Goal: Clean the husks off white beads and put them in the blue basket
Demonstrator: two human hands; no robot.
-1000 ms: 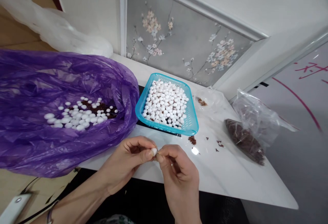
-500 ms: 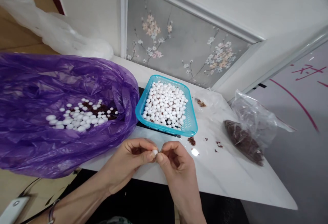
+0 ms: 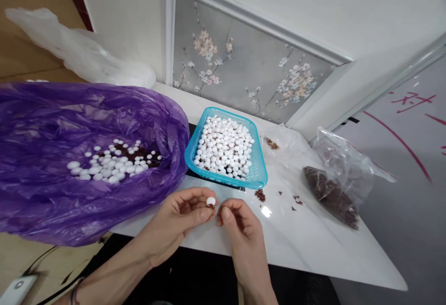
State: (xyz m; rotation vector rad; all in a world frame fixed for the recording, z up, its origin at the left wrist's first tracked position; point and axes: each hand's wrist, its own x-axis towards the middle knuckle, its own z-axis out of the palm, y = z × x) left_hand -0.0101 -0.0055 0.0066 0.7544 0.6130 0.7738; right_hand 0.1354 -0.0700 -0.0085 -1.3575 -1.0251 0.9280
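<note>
A small white ball (image 3: 211, 201) with a brown bit under it is pinched between the thumb and fingers of my left hand (image 3: 190, 214). Just right of it, my right hand (image 3: 239, 223) has its thumb and fingers pressed together; anything between them is too small to make out. Both hands are over the front edge of the white table (image 3: 313, 240). Beyond them, a blue basket (image 3: 259, 170) holds many white balls. On the left, a purple bag (image 3: 114, 102) lies open with white balls and dark brown material inside.
A clear bag of brown material (image 3: 331, 193) lies on the right. Small brown flakes (image 3: 260, 195) are scattered near the basket, and another clear bag (image 3: 285, 140) lies behind them. White plastic (image 3: 121, 70) is behind the purple bag. A framed floral panel (image 3: 244, 54) stands at the back.
My hands have moved slightly apart. The ball now sits higher and more exposed in my left fingers, with a brown bit showing beneath it. The view has shifted slightly.
</note>
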